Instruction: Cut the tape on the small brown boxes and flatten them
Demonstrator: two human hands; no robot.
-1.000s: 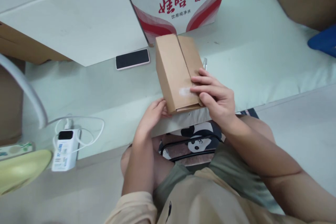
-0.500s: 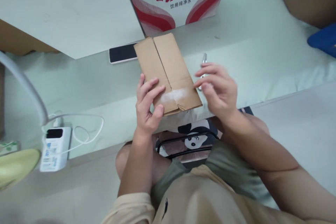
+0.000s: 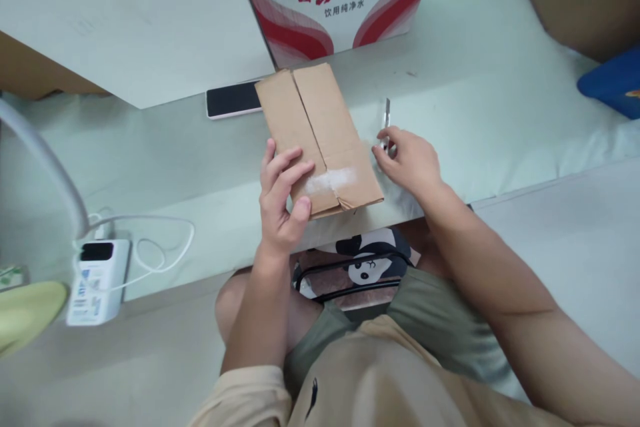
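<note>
A flat brown cardboard box (image 3: 333, 127) lies tilted on the pale green cloth, with a seam down its top and a whitish tape-like patch near its close end. My left hand (image 3: 283, 203) grips its left near corner, fingers over the top and thumb by the near edge. To the right of the box, my right hand (image 3: 413, 157) pinches a utility knife (image 3: 387, 117) between thumb and fingers. The knife's blade end points away from me; my fingers hide most of its handle.
A phone (image 3: 233, 100) lies behind the box, partly covered by it. Large white cartons, one a red-lettered carton (image 3: 345, 0), stand at the back. A power bank (image 3: 100, 280) with a white cable is at left, near a grey lamp arm (image 3: 45, 160). A blue object (image 3: 613, 83) sits far right.
My right hand has moved from hovering open-fingered by the box's right edge to closing its fingers on the utility knife. My left hand has stayed on the box.
</note>
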